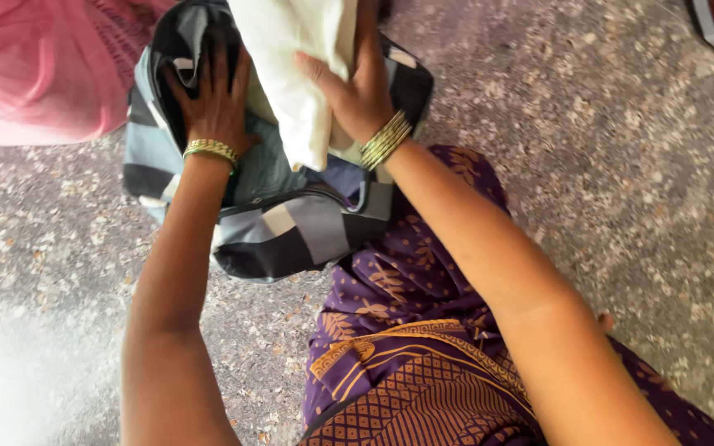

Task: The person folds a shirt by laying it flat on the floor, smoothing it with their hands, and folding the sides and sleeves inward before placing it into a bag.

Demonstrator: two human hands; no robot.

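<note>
The person sits on a speckled stone floor (pixel 621 165), a purple and orange patterned garment (pixel 406 330) draped over the lap. Directly in front lies a soft bag (pixel 291 231) in grey, black and pale blue panels, its mouth open toward the person.

The left hand (pixel 215 103) is flat and spread, fingers extended, pressing down inside the bag's opening against its dark lining. It grips nothing. A stack of gold bangles (pixel 211 149) sits at that wrist.

The right hand (pixel 357 91) is closed around a folded cream-white cloth (pixel 295 66), thumb across the front of the fabric, fingers behind it. The cloth stands upright, its lower end inside the mouth of the bag. Gold bangles (pixel 386 140) also ring this wrist.

A pink fabric bundle (pixel 35 66) rests on the floor just beside the bag's far left side.
</note>
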